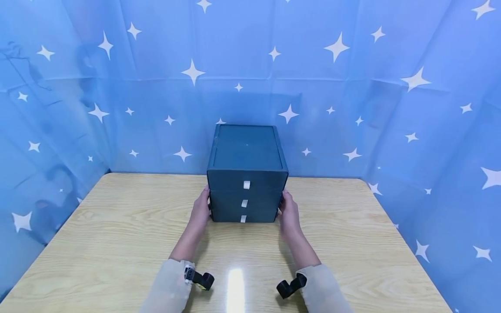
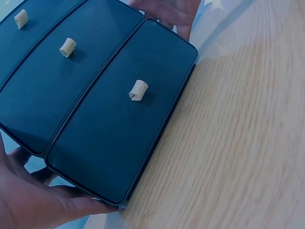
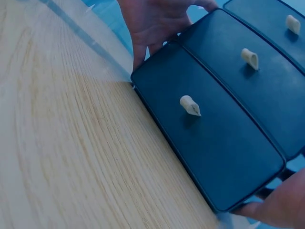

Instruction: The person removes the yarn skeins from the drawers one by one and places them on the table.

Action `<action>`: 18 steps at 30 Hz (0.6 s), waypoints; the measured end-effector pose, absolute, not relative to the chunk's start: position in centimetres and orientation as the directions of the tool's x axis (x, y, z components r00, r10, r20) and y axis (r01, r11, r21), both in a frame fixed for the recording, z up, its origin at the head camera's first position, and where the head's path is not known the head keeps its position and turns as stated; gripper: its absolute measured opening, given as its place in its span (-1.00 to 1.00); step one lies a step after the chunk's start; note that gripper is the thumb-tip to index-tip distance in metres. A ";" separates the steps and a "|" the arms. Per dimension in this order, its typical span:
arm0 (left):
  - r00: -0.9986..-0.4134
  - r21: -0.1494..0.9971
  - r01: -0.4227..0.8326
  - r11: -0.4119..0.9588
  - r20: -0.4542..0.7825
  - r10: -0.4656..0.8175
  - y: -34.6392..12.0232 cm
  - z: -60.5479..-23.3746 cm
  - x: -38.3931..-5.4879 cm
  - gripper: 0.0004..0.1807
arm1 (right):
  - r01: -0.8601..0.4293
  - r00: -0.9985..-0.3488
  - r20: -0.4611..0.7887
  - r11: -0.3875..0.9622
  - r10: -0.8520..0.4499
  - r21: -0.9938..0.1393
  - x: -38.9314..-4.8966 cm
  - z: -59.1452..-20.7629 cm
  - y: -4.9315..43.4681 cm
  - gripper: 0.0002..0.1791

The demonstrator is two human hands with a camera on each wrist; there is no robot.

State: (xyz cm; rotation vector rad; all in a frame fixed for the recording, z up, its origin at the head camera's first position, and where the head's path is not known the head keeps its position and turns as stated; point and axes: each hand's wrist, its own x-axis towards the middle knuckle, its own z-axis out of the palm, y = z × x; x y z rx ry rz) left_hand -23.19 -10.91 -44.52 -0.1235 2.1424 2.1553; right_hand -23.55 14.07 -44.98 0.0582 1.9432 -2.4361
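Observation:
A dark blue desktop drawer box stands near the table's far edge, its front with three stacked drawers facing me. Each drawer carries a small whitish pull tab. My left hand holds the box low on its left side; in the left wrist view its thumb lies along the bottom front corner. On the opposite side my right hand grips the box at about the same height, with the thumb by the lower corner in the right wrist view. Most of the fingers are hidden along the sides.
The pale wood-grain table extends around the box, with a bright light reflection near its front. A blue curtain with white stars hangs close behind and along both sides. Small black cameras sit on both wrists, over light sleeves.

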 end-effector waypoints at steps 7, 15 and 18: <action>-0.994 0.994 -0.110 -0.004 -0.109 0.030 -11.0 -44.5 -23.4 -0.16 | 0.065 -0.998 -0.063 -0.178 -0.018 -0.982 -23.7 -44.6 14.9 -0.27; -0.993 0.993 -0.111 0.031 -0.112 0.023 -11.0 -44.2 -23.1 -0.23 | 0.106 -0.994 -0.100 -0.156 -0.050 -0.982 -23.5 -44.1 15.5 -0.27; -0.995 0.992 -0.094 0.081 -0.095 0.007 -11.2 -43.6 -22.8 -0.23 | 0.093 -0.994 -0.082 -0.160 -0.074 -0.983 -23.5 -43.1 15.8 -0.30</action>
